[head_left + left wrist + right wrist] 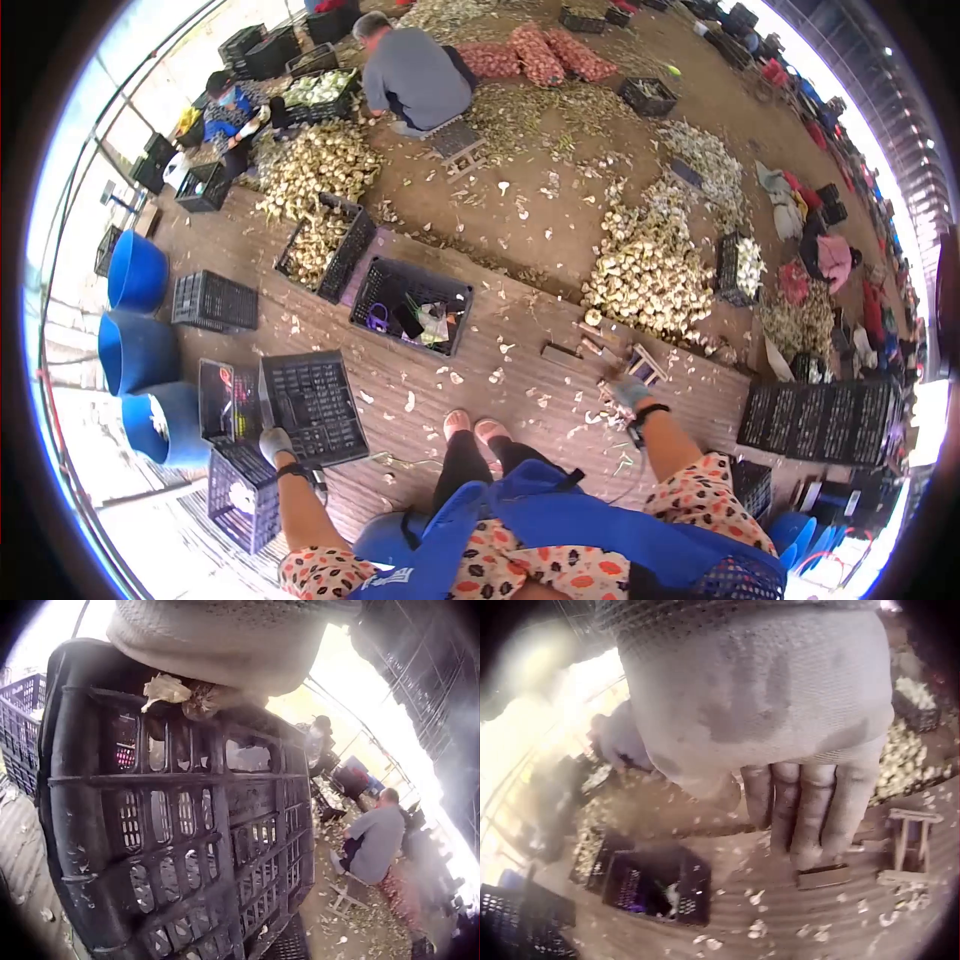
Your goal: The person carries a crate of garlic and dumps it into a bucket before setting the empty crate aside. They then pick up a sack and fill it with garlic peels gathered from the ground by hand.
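My gloved left hand (275, 445) (217, 645) grips the rim of a black plastic crate (313, 408) (225, 795), which stands tilted beside another crate at the left; the fingers are mostly hidden behind the rim. Garlic skin (166, 690) clings to this rim below the glove. Out to the right, my gloved right hand (630, 392) (772, 712) hangs with its fingers extended downward and holds nothing. Near it on the boards are a small wooden stool (648, 365) (909, 847) and a flat wooden block (562, 354) (823, 877).
A crate (455, 345) with a phone and bags stands ahead, a garlic-filled crate (345, 262) behind it. Blue tubs (138, 350) line the left. Garlic heaps (650, 280) lie beyond the boards; a person in grey (418, 80) sits farther off. Stacked crates (820, 422) stand right.
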Demonstrator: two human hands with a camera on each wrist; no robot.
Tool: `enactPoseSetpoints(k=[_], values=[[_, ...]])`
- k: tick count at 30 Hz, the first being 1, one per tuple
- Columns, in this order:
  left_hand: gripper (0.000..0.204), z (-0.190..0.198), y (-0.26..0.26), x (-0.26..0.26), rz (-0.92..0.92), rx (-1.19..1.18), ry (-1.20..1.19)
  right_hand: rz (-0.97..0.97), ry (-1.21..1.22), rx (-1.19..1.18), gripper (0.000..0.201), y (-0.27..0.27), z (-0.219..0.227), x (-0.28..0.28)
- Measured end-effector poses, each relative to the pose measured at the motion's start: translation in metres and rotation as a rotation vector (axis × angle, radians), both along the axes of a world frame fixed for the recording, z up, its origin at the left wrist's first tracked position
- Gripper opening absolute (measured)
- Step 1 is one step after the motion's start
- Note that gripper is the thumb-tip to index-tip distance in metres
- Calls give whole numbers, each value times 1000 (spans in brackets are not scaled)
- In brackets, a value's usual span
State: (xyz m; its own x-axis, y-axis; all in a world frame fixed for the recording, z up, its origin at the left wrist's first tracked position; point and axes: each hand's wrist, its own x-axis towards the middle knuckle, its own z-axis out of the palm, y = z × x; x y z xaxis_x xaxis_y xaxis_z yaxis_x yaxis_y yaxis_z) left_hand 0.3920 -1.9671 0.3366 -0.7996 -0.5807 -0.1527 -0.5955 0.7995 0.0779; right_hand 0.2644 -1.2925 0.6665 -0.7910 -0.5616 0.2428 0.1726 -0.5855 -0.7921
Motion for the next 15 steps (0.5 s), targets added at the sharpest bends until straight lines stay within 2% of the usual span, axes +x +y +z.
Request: enactPoseSetpoints(k=[1, 2, 3, 4, 5, 6, 7, 8, 12, 13, 14, 15], values=[[31, 6, 8, -7, -39, 12, -115, -80, -35, 102, 38, 13, -16, 21], [31, 19, 31, -9, 50, 91, -3, -182, -98, 287, 37, 33, -44, 50], [31, 15, 44, -10, 44, 91, 35, -299, -195, 627, 37, 60, -82, 93], [30, 2, 48, -14, -24, 86, 1, -353, -309, 1127, 37, 92, -128, 151], [29, -11, 54, -16, -100, 83, -84, -313, -490, 1528, 37, 121, -170, 221], [29, -27, 58, -16, -191, 90, -194, -225, -727, 1754, 37, 142, -198, 298], [28, -43, 65, -16, -281, 104, -309, -171, -894, 1805, 36, 143, -200, 349], [28, -59, 74, -17, -369, 118, -409, -163, -990, 1785, 36, 139, -203, 376], [26, -115, 112, -8, -793, 207, -716, -125, -1176, 1632, 36, 108, -237, 403], [28, -121, 122, 1, -768, 304, -709, -155, -1129, 1598, 36, 97, -235, 404], [29, -132, 129, 15, -644, 483, -657, -144, -1133, 1589, 36, 89, -238, 409], [32, -144, 132, 27, -514, 671, -605, -101, -1013, 1582, 37, 85, -251, 414]])
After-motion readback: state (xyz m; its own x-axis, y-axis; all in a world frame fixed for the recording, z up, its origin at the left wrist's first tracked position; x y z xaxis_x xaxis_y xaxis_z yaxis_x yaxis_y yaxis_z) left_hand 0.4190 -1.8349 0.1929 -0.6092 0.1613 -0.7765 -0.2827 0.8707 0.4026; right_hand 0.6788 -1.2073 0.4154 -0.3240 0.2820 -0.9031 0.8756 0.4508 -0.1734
